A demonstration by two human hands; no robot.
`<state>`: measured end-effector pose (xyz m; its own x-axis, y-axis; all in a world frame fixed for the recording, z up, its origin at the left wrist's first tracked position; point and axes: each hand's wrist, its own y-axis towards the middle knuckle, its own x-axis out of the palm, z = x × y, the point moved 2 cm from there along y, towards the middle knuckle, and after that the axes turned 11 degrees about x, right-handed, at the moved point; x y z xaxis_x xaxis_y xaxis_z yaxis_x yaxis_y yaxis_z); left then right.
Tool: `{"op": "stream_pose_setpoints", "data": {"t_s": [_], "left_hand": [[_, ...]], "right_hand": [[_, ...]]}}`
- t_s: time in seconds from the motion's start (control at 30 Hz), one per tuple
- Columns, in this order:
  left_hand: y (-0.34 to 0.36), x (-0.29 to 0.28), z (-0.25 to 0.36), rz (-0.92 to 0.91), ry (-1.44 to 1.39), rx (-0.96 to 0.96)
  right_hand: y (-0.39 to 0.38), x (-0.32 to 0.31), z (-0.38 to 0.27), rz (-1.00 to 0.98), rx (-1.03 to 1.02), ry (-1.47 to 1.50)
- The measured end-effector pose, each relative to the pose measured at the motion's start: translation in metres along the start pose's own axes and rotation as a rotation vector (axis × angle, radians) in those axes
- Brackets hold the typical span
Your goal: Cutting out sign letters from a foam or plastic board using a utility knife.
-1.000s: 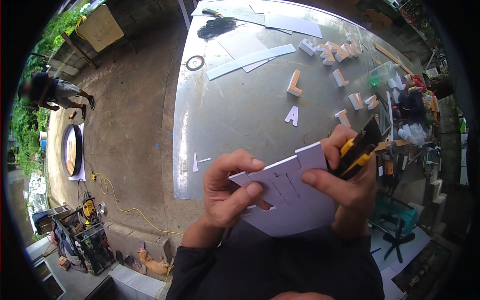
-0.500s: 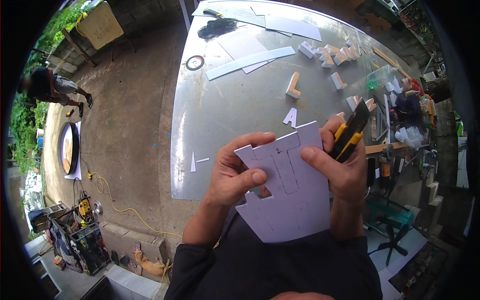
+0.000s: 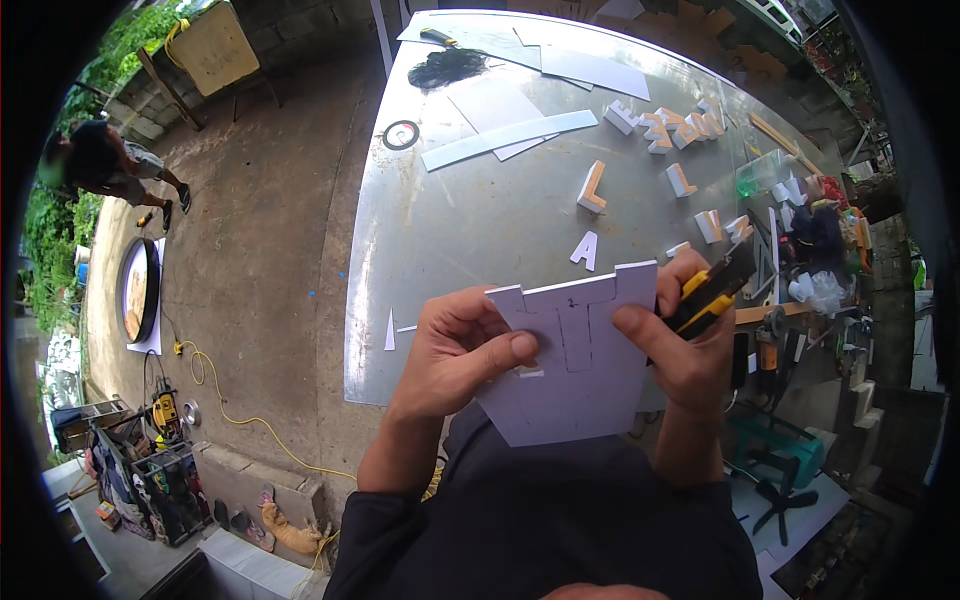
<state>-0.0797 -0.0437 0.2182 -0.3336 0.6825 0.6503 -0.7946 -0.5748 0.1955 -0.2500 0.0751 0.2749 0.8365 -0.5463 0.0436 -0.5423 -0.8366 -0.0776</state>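
My left hand [image 3: 462, 350] pinches the left side of a white foam board [image 3: 540, 400], thumb on top and fingers behind. The board is held above my lap, its far edge notched. Pencil lines on its face mark a T-like outline. My right hand [image 3: 690, 345] grips the board's right side with the thumb pressed on it. The same hand also holds a black and yellow utility knife [image 3: 708, 293], its tip pointing up and right, away from the board. Just beyond the board, a small flat white cut-out letter [image 3: 585, 251] lies on the metal table [image 3: 480, 220].
Several thick letters with orange-brown faces [image 3: 680, 128] stand at the table's far right. White strips [image 3: 510, 140], a tape roll [image 3: 401, 135] and another utility knife [image 3: 437, 37] lie farther left. Tools and plastic clutter the right side. A person [image 3: 110, 165] stands far left; a cat [image 3: 290, 527] lies lower left.
The board has turned to sit squarer to me and tips so its far edge shows more. The knife has swung rightward and lower with my right hand. Both hands keep their hold.
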Motion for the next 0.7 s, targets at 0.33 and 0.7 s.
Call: {"op": "stream_pose_setpoints", "data": {"t_s": [0.33,0.7], "left_hand": [[-0.004,0.004,0.004,0.110,0.172,0.170],[-0.006,0.001,-0.006,0.158,0.064,0.077]], "right_hand": [[-0.004,-0.006,0.002,-0.079,-0.001,-0.013],[-0.011,-0.005,0.006,-0.143,0.034,0.094]]}}
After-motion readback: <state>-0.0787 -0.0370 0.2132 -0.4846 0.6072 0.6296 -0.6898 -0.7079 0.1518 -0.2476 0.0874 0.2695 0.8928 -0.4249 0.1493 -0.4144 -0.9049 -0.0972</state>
